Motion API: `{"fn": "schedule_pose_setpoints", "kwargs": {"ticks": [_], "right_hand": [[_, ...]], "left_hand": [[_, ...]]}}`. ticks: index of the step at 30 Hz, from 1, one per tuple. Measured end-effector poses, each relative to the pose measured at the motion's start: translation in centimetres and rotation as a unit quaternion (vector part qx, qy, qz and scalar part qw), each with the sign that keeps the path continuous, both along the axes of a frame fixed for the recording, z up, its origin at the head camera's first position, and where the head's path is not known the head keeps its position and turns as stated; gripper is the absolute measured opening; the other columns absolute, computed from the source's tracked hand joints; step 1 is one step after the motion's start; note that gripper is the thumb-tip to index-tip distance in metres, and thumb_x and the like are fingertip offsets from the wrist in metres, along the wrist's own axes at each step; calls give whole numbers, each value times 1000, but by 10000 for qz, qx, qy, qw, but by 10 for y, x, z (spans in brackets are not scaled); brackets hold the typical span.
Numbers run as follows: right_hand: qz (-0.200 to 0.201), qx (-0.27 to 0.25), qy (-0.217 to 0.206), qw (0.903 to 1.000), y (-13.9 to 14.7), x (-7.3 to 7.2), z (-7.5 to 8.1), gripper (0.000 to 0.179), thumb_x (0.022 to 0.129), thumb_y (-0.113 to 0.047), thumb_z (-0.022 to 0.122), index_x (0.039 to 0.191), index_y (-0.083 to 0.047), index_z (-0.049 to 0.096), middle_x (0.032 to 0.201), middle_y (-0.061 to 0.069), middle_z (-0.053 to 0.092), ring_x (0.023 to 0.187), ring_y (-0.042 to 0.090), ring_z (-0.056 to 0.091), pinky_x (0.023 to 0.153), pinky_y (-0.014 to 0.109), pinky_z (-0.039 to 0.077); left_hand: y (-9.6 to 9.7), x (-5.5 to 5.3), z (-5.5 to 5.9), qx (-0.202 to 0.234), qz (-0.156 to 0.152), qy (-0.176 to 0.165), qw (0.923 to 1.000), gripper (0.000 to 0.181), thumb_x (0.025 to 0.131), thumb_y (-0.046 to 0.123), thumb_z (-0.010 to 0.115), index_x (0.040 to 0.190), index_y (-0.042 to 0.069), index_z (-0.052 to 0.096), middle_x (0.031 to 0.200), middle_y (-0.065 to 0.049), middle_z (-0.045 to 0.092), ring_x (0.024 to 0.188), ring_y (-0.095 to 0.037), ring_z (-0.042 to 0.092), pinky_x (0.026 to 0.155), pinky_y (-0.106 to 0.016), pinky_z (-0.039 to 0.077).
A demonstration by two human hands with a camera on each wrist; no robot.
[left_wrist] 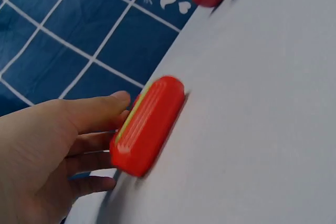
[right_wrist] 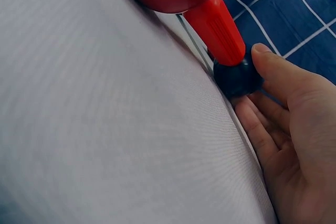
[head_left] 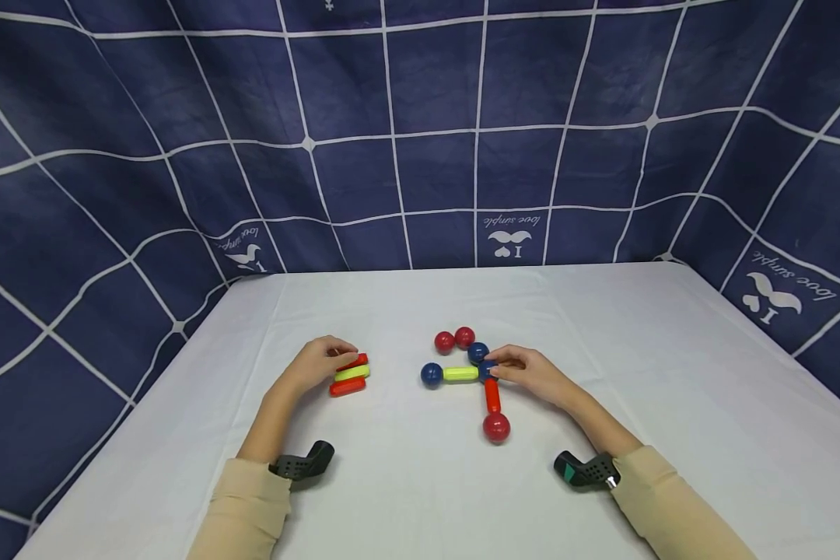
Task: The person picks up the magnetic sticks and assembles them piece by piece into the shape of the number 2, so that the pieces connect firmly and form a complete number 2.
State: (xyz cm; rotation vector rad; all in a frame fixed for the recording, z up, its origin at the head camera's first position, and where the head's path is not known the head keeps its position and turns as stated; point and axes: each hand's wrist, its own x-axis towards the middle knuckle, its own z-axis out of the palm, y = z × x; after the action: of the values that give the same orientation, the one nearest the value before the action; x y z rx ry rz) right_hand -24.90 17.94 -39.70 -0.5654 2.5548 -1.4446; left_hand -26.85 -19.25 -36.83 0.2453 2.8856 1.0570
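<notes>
My left hand (head_left: 316,363) is at the left end of the farthest of three short rods lying side by side. Its thumb and fingers pinch that far red rod (head_left: 361,358). Next to it lie a yellow-green rod (head_left: 352,373) and a nearer red rod (left_wrist: 149,129), which hides much of the others in the left wrist view. My right hand (head_left: 532,375) holds a blue ball (right_wrist: 236,80) between thumb and fingers. From this ball one yellow-green rod (head_left: 460,374) runs left to another blue ball (head_left: 432,376), and one red rod (right_wrist: 218,30) runs to a red ball (head_left: 496,427).
Just beyond the held ball sits a third blue ball (head_left: 478,353); whether they touch I cannot tell. Two red balls (head_left: 444,343) lie behind it, side by side. A white cloth covers the table (head_left: 406,482). Dark blue checked curtains (head_left: 434,171) stand behind and at both sides.
</notes>
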Motion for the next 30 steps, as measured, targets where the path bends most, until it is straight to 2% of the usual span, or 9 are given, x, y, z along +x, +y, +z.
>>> {"fn": "schedule_pose_setpoints", "kwargs": {"ticks": [2,5,11,14,18,21,24,27,30], "right_hand": [[10,8,35,10000,0,0,0,37,87,-31,59,117,-8,58,119,13,57,100,19,55,86,28,49],[-12,6,50,10000,0,-1,-1,37,87,-31,59,118,-9,58,119,12,57,99,18,55,84,24,49],[37,-38,136,9999,0,-1,0,38,88,-30,58,119,-8,57,118,13,58,98,19,56,83,23,49],[-5,-89,113,9999,-1,0,0,37,88,-31,59,118,-9,58,117,12,58,98,18,56,82,21,49],[-34,-128,64,9999,-1,0,-1,37,87,-32,59,118,-11,59,117,10,59,97,19,56,82,19,48],[-13,-116,94,9999,-1,0,-1,37,87,-33,59,118,-12,58,117,10,58,98,20,56,81,18,48],[-8,-139,119,9998,-2,0,-1,38,87,-33,60,118,-12,58,118,10,58,98,20,56,82,19,48],[-17,-123,112,9999,-2,0,-1,38,86,-33,60,118,-12,58,119,9,58,99,20,56,83,22,49],[-53,-62,109,9999,-2,0,0,39,86,-35,60,118,-12,58,120,9,58,100,20,56,85,25,49]], "left_hand": [[-4,-1,-5,48,0,-165,9999,34,87,30,59,108,5,65,103,-12,59,94,-23,51,82,-35,42],[-7,-3,-10,155,-17,-213,9997,36,86,31,60,108,4,64,104,-12,59,95,-23,51,84,-36,42],[-5,-4,-13,266,12,-117,9996,34,85,30,61,105,3,65,97,-10,58,88,-20,49,73,-26,39],[-2,-3,-11,202,108,72,9997,33,85,32,62,104,6,65,94,-9,58,86,-19,48,70,-25,38],[11,0,0,300,81,363,9989,31,83,34,63,104,11,66,91,-6,57,83,-19,46,67,-27,37],[30,6,10,413,-266,471,9977,29,82,35,65,103,14,66,89,-4,57,79,-19,44,64,-27,36],[53,16,18,460,-838,450,9944,26,81,33,66,101,16,68,87,-1,58,75,-16,45,62,-26,36],[76,28,22,480,-1464,181,9879,22,81,29,67,99,16,68,84,1,59,71,-14,46,59,-24,38],[95,40,21,451,-1983,-252,9788,20,82,28,66,99,18,66,81,3,58,70,-12,48,58,-21,40]]}}
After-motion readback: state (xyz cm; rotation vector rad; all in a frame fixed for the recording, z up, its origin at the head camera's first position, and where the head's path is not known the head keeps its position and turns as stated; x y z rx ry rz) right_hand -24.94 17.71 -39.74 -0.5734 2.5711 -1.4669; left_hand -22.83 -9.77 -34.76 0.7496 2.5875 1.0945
